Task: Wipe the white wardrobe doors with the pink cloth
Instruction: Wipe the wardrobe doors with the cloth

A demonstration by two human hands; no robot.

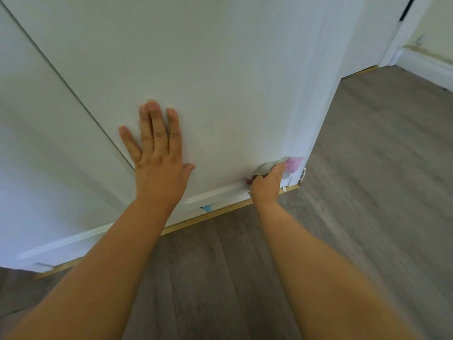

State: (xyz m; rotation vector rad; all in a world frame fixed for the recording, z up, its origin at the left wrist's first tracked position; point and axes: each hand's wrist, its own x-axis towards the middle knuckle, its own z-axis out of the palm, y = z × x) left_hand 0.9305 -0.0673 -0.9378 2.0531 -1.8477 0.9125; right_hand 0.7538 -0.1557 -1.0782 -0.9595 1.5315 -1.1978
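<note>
My right hand (267, 181) grips the pink cloth (293, 164) against the white wardrobe door (220, 82) at its lower right corner, just above the wooden trim (220, 213) and open grey floor (380, 168), while my left hand (159, 155) presses flat, fingers straight, mid-door beside the door seam (73, 82).

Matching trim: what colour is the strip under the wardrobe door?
Light wood-yellow strip, seen in the head view.

No text, label, brand, number or sign can be read anywhere here. The white wardrobe door (220, 69) carries no lettering. Below it, a small blue scrap (207, 207) on the baseboard is blank as far as can be told.
</note>
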